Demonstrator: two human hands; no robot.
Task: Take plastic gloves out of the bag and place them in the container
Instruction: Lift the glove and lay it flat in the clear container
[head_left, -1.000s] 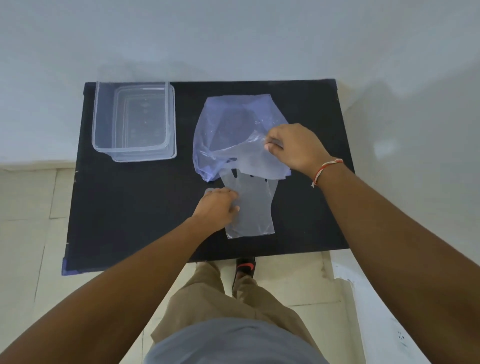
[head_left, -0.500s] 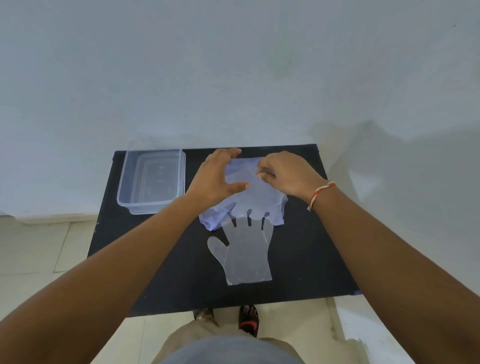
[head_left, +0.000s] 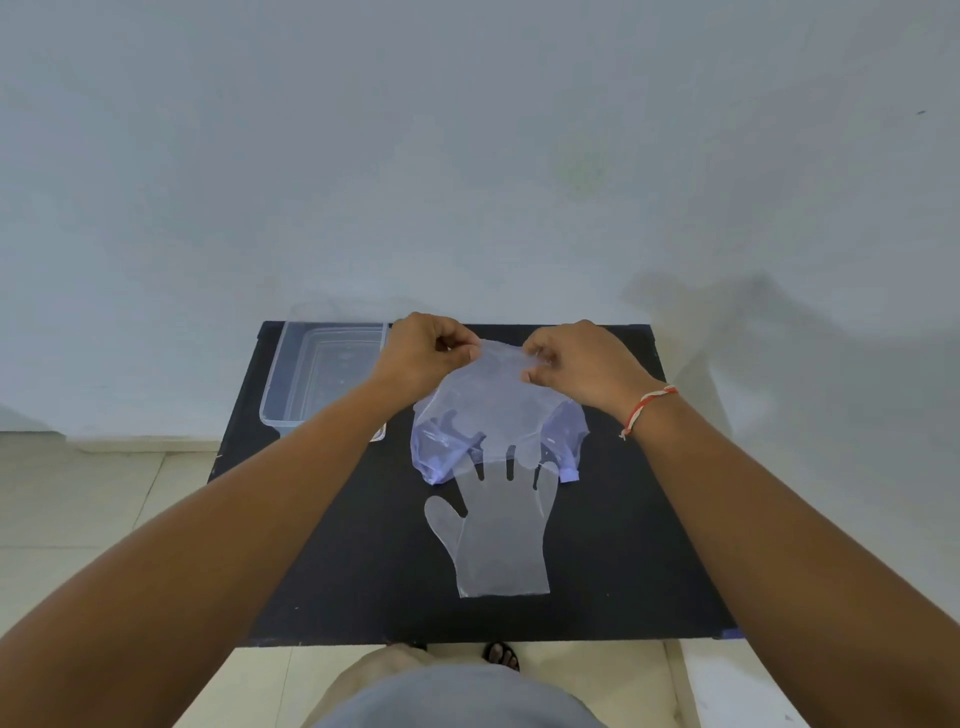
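Note:
A thin bluish plastic bag (head_left: 498, 415) hangs lifted over the middle of the black table (head_left: 332, 545). My left hand (head_left: 423, 358) pinches its upper edge on the left, and my right hand (head_left: 576, 364) pinches the same edge on the right. A clear plastic glove (head_left: 498, 540) lies flat on the table below the bag, fingers pointing away from me, fingertips under the bag's lower edge. A clear rectangular container (head_left: 317, 379) stands at the table's far left corner, partly hidden by my left forearm. Nothing shows inside it.
A pale wall rises right behind the table. Light floor tiles (head_left: 104, 493) surround it on the left and front. My legs and a sandalled foot (head_left: 501, 656) show below the table's near edge.
My left hand let go of the glove, which stays flat on the table, and rose to the bag's edge. Both hands lifted the bag's mouth. The camera tilted up toward the wall.

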